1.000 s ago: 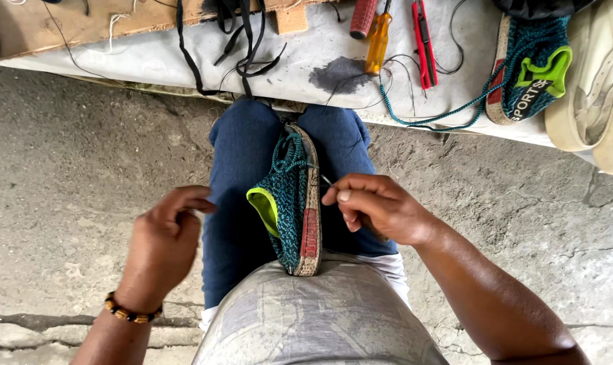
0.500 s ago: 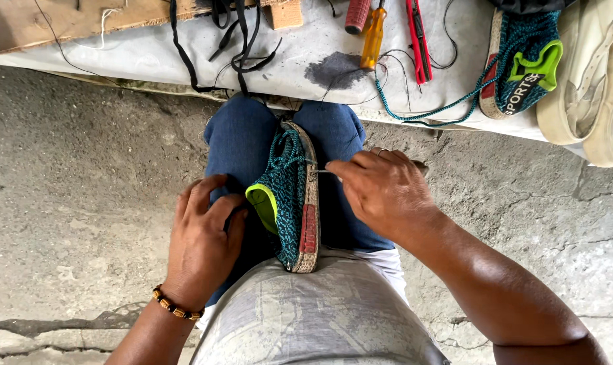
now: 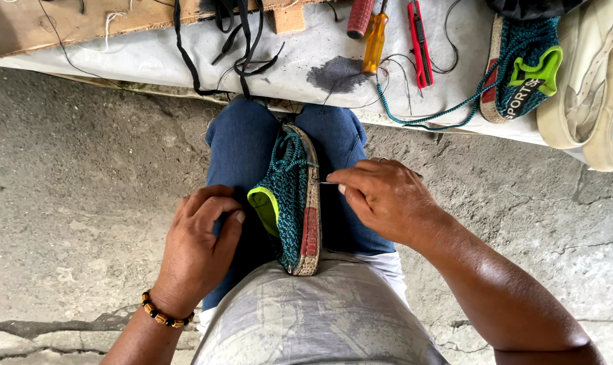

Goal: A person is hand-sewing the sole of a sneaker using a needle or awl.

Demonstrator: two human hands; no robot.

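Teal knit shoe (image 3: 289,203), neon-green lining, red-patched sole

1. The teal knitted sneaker with the lime-green lining (image 3: 289,203) hides its far side against the lap.
2. The thin metal tool in the right hand (image 3: 386,197) is too small to identify.
3. The cream-coloured shoes (image 3: 594,88) are cut off by the right edge.

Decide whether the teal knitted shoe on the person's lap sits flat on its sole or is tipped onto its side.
Tipped on its side. The teal shoe stands on edge between the knees, its worn sole facing the right hand and its opening facing the left hand.
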